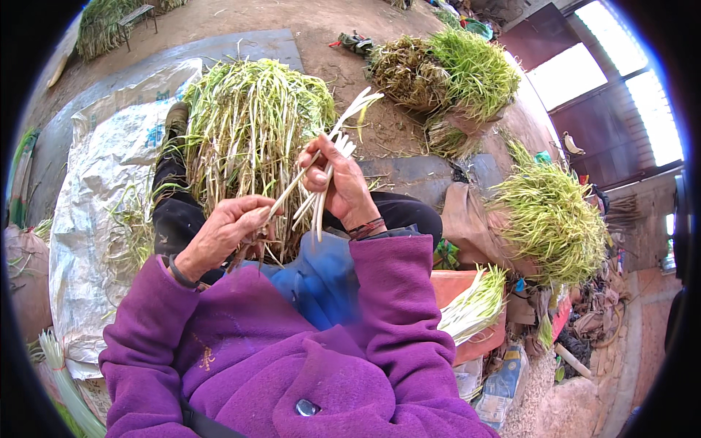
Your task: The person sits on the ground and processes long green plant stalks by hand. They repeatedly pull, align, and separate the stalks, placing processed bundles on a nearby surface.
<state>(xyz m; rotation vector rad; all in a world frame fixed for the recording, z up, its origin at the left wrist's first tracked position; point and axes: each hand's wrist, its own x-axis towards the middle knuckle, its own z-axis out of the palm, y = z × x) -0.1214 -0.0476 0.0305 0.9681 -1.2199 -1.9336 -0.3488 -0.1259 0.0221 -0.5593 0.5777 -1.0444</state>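
Several pale plant stalks with light green tips (319,209) are held by my right hand (342,183), which is raised over my lap. One longer stalk slants from it down to my left hand (227,227). The left fingers pinch this stalk's lower end, along with brown, withered leaf matter (254,241). Just beyond both hands lies a large heap of long green and yellowish stalks (246,126) with brown, dry parts hanging towards me. A blue cloth (317,279) covers part of my lap below the hands.
A white woven plastic sheet (104,191) with loose leaf scraps lies at the left. At the right, a bundle of pale stalks (476,306) rests on a red surface (487,339). Large green bundles (553,224) stand farther right. A small metal bench (137,16) is at the upper left.
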